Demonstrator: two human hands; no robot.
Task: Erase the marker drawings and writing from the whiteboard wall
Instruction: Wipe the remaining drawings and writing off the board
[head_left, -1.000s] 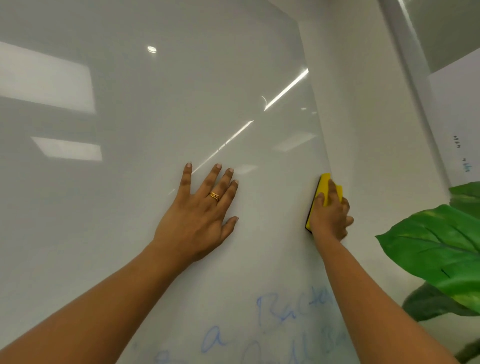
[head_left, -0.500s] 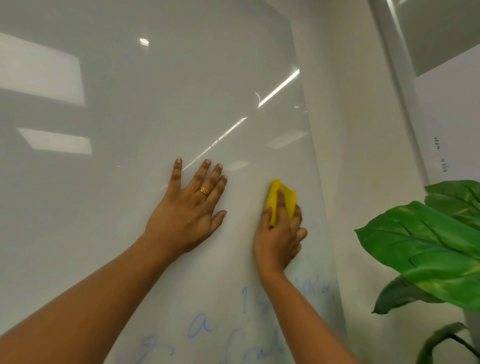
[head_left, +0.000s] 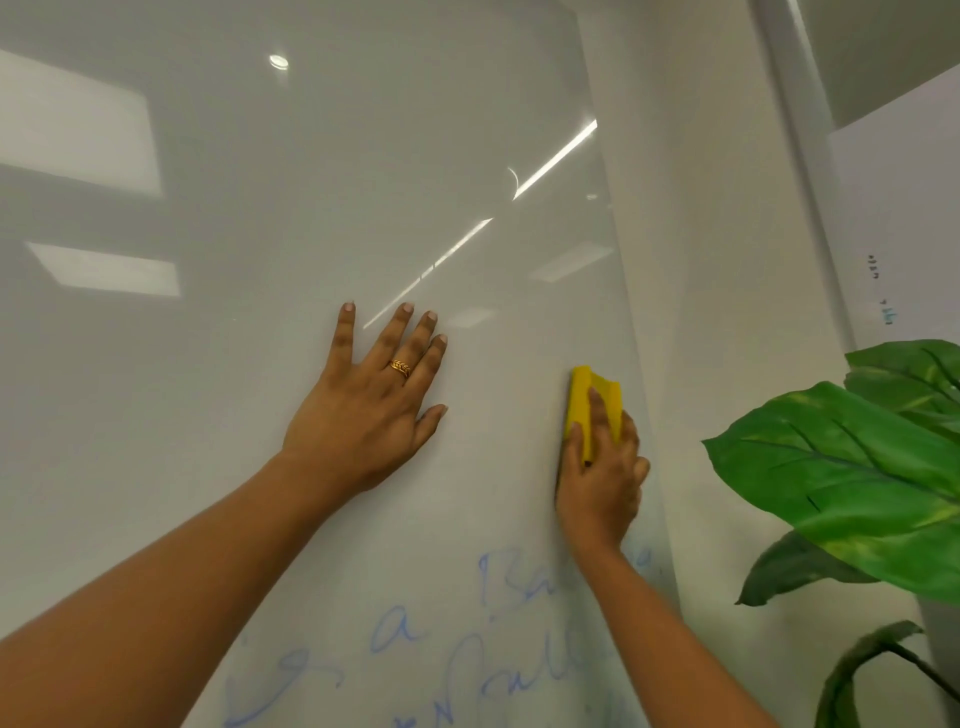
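Observation:
A glossy whiteboard wall (head_left: 311, 182) fills most of the view. Faint blue handwriting (head_left: 457, 644) runs across its lower part, partly hidden behind my right forearm. My left hand (head_left: 369, 405) rests flat on the board with fingers spread and a gold ring on one finger. To its right, my right hand (head_left: 597, 483) grips a yellow eraser (head_left: 584, 400) and presses it against the board near the board's right edge, just above the writing.
A plain wall strip (head_left: 701, 312) borders the board on the right. A large green leafy plant (head_left: 852, 467) stands at the right, close to my right hand. A second board (head_left: 904, 218) with small marks lies further right.
My right hand with the eraser swept from the board's right edge leftward, then came back toward the right. My left hand stays pressed on the board.

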